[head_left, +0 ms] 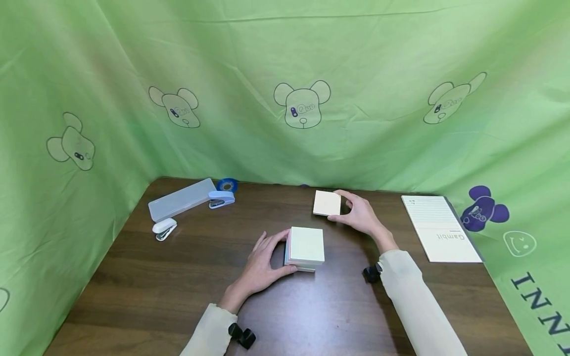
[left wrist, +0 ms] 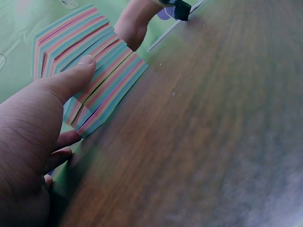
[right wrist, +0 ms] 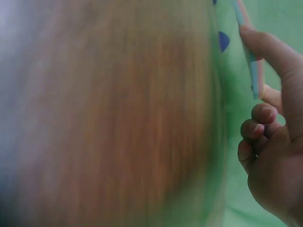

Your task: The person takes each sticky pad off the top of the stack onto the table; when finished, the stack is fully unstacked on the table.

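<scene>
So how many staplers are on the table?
2: a white stapler in front of the grey case, and a blue stapler beside the tape roll.

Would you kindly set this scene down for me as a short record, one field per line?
Left hand: grips the paper stack, thumb against its side
Stack edges: striped, blue, pink and yellow
Right hand: holds the thin paper pad between thumb and fingers
Pad resting on table: cannot tell
Table's left side: translucent case, blue stapler, white stapler, blue tape roll
Table's right side: notepad printed "Gambit"
Backdrop: green curtain with cartoon animal heads
</scene>
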